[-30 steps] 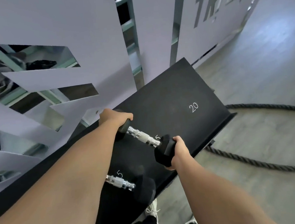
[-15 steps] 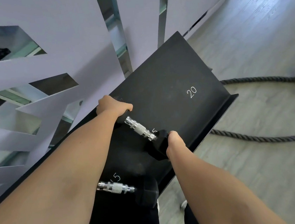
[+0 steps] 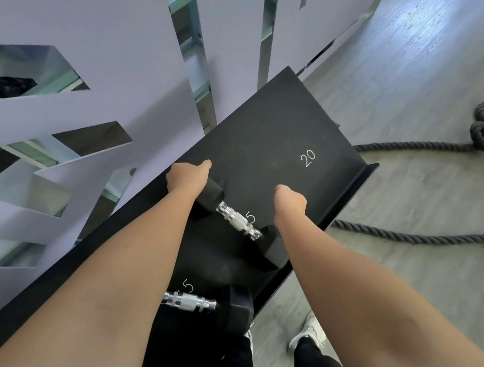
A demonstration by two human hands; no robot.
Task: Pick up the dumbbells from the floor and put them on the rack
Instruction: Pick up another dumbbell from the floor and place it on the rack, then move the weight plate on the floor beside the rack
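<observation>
Dumbbell (image 3: 239,223) laid on rack (image 3: 274,137) beside "20" mark. Left hand (image 3: 187,176) seemingly clamped on far head; right hand (image 3: 289,202) curled, off near head. Release advised only once weight is seated against lip.

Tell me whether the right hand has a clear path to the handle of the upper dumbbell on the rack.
Probably yes: the right hand hovers beside the dumbbell's handle, with nothing between them on the rack.
</observation>
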